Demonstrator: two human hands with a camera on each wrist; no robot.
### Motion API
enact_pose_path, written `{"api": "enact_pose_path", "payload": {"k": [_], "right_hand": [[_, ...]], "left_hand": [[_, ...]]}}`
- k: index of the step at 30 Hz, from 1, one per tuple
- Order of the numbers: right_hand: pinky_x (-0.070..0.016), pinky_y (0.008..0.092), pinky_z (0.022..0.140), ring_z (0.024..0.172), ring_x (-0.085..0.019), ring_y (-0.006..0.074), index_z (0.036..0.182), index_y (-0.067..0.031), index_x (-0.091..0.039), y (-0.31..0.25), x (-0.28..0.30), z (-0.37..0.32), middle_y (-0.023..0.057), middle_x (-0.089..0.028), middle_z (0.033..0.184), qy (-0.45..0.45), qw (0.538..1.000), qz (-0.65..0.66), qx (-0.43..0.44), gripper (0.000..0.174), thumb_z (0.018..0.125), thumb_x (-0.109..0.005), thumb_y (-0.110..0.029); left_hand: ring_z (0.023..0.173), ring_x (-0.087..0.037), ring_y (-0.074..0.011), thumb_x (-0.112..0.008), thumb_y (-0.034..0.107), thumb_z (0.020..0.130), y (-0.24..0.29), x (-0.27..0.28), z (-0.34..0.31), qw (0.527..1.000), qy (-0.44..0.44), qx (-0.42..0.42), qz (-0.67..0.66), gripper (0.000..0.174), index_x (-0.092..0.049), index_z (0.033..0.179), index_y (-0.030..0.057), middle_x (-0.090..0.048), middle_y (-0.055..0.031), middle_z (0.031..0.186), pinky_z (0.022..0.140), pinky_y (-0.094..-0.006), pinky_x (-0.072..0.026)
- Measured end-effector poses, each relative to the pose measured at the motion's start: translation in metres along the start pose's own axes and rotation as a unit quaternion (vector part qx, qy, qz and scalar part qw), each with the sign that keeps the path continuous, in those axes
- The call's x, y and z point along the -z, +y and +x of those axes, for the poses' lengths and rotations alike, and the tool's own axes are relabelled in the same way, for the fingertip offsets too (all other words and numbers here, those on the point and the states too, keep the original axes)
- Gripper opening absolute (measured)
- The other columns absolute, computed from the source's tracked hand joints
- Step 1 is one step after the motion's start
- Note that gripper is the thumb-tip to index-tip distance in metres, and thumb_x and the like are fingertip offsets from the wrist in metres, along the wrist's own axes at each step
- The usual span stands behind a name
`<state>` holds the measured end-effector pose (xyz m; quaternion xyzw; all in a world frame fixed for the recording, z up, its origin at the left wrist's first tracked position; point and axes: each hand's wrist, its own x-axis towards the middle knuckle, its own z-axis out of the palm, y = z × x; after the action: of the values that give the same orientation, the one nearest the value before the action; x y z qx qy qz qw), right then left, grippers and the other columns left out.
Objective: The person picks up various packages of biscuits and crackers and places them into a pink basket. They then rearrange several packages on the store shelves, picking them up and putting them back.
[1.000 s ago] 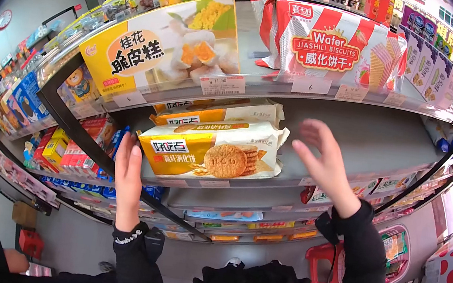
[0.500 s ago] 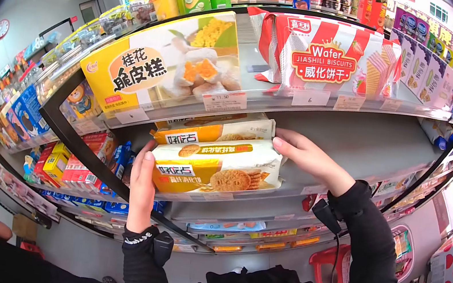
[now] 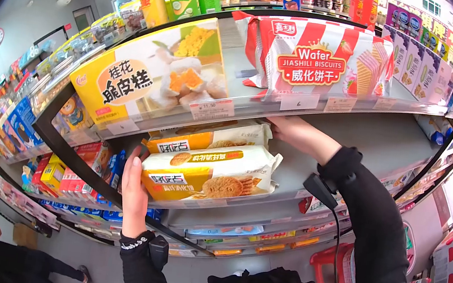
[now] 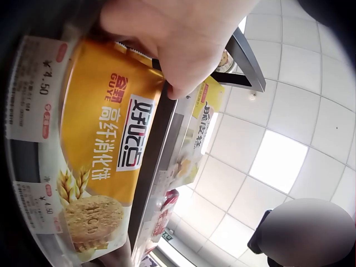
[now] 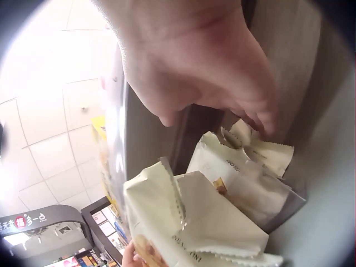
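Observation:
On the middle shelf lies a yellow-and-white packet of digestive biscuits (image 3: 207,176), its printed front facing outward. A second such packet (image 3: 221,139) stands right behind it, with more packaging partly hidden under the upper shelf. My left hand (image 3: 135,195) rests with straight fingers at the left end of the front packet; the left wrist view shows the thumb over that packet's (image 4: 111,133) end. My right hand (image 3: 299,135) reaches in below the upper shelf, its fingertips hidden in the head view. In the right wrist view its fingers (image 5: 261,114) extend loosely to the crimped end of a rear packet (image 5: 239,178).
Above, the upper shelf carries a yellow cake box (image 3: 156,68) and a red-and-white wafer bag (image 3: 319,62). A black shelf post (image 3: 76,161) stands beside my left hand. Lower shelves hold more packets. A red stool (image 3: 333,269) stands on the floor at the right.
Both hands have come in to the packets' ends. The right hand has since moved deeper, under the upper shelf. The front packet has shifted and tilted slightly.

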<state>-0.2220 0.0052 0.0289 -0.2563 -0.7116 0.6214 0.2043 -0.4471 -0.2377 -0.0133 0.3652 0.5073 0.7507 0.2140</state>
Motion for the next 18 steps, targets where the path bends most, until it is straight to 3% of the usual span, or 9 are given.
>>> {"api": "enact_pose_path", "payload": {"k": [2, 3, 11, 14, 16, 18], "right_hand": [[-0.0389, 0.0271, 0.085, 0.096, -0.049, 0.0116, 0.11, -0.0055, -0.047, -0.004, -0.002, 0.01, 0.0032, -0.051, 0.105, -0.004, 0.999, -0.011, -0.043, 0.035, 0.089, -0.042, -0.033], [-0.0404, 0.0272, 0.083, 0.096, -0.05, 0.0121, 0.111, -0.0068, -0.047, -0.004, -0.007, 0.016, 0.0037, -0.053, 0.106, -0.029, 0.997, 0.068, -0.011, 0.032, 0.089, -0.043, -0.03], [-0.0406, 0.0315, 0.085, 0.098, -0.051, 0.0154, 0.113, -0.006, -0.046, 0.003, -0.008, 0.019, 0.0056, -0.051, 0.111, -0.041, 0.994, 0.102, 0.011, 0.033, 0.089, -0.042, -0.029], [-0.038, 0.0328, 0.089, 0.106, -0.047, 0.0184, 0.118, -0.0032, -0.041, -0.001, -0.004, 0.002, 0.0083, -0.048, 0.117, 0.003, 0.999, 0.042, -0.021, 0.043, 0.089, -0.041, -0.035], [-0.0333, 0.0332, 0.094, 0.113, -0.041, 0.0213, 0.125, 0.0007, -0.033, 0.0, -0.008, -0.024, 0.0115, -0.041, 0.124, 0.041, 0.997, 0.018, 0.061, 0.056, 0.088, -0.04, -0.042], [-0.0279, 0.0325, 0.099, 0.119, -0.035, 0.0235, 0.129, 0.0044, -0.024, -0.008, -0.009, -0.058, 0.0175, -0.033, 0.129, 0.011, 0.994, -0.074, 0.077, 0.067, 0.087, -0.038, -0.046]], "left_hand": [[0.111, -0.042, -0.0222, -0.039, 0.031, 0.089, 0.0, 0.0, 0.001, 1.0, 0.0, -0.002, -0.002, 0.051, -0.031, 0.126, -0.0036, -0.041, -0.0198, 0.121, 0.094, -0.031, -0.031], [0.111, -0.041, -0.0223, -0.039, 0.031, 0.089, 0.001, -0.001, 0.0, 1.0, -0.004, -0.006, 0.002, 0.051, -0.031, 0.126, -0.0036, -0.041, -0.0199, 0.121, 0.094, -0.0309, -0.0308], [0.112, -0.04, -0.0218, -0.039, 0.03, 0.09, 0.004, -0.001, -0.003, 1.0, -0.006, -0.004, 0.002, 0.051, -0.03, 0.127, -0.0038, -0.041, -0.0188, 0.123, 0.095, -0.03, -0.0292], [0.113, -0.039, -0.0214, -0.039, 0.03, 0.09, 0.003, 0.002, -0.005, 1.0, 0.003, -0.014, 0.028, 0.052, -0.029, 0.127, -0.0039, -0.04, -0.0185, 0.124, 0.096, -0.0296, -0.0273], [0.114, -0.038, -0.0213, -0.04, 0.031, 0.089, 0.001, 0.006, -0.009, 0.998, 0.017, -0.027, 0.052, 0.052, -0.029, 0.127, -0.0041, -0.039, -0.0184, 0.124, 0.096, -0.0294, -0.026], [0.112, -0.04, -0.0191, -0.04, 0.031, 0.089, 0.0, 0.01, -0.012, 0.996, 0.037, -0.038, 0.071, 0.054, -0.028, 0.128, -0.0044, -0.043, -0.0144, 0.119, 0.095, -0.0296, -0.028]]}}
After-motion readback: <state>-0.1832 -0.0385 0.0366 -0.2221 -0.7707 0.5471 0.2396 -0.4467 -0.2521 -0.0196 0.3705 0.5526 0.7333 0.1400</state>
